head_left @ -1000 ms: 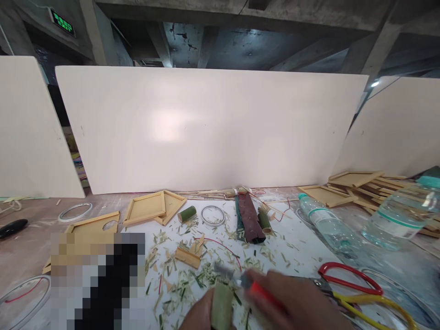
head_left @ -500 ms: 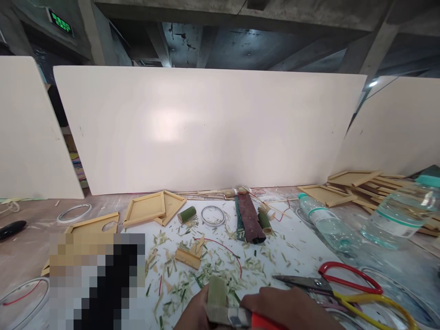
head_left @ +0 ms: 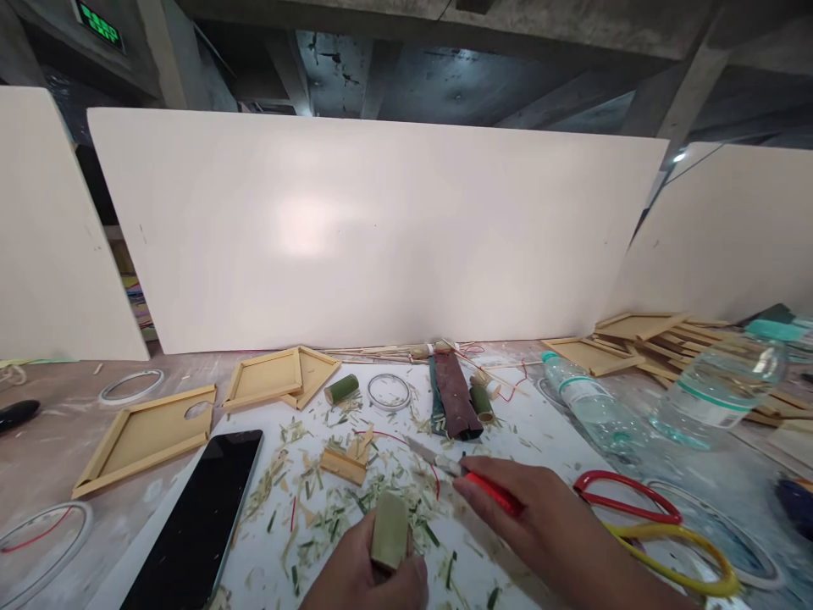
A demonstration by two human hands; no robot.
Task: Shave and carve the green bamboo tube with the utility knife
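Observation:
My left hand [head_left: 365,572] is closed round a short piece of green bamboo [head_left: 389,530], held upright at the bottom middle. My right hand [head_left: 552,529] grips a knife with a red handle [head_left: 494,493]; its thin blade [head_left: 428,455] points up and left, a little above and to the right of the bamboo, apart from it. Green and pale bamboo shavings [head_left: 330,500] are strewn over the white sheet [head_left: 539,440] around both hands.
A black phone [head_left: 203,517] lies at the left. Scissors with red and yellow handles [head_left: 641,508] lie right of my right hand. Two water bottles [head_left: 590,407] [head_left: 717,390], wooden trays [head_left: 267,379], bamboo tubes [head_left: 341,389], tape rings [head_left: 389,391] and a white board [head_left: 381,229] lie beyond.
The knife swung from lying across the bamboo's lower part, near my left hand, to up and right, clear of it. The view dropped a little.

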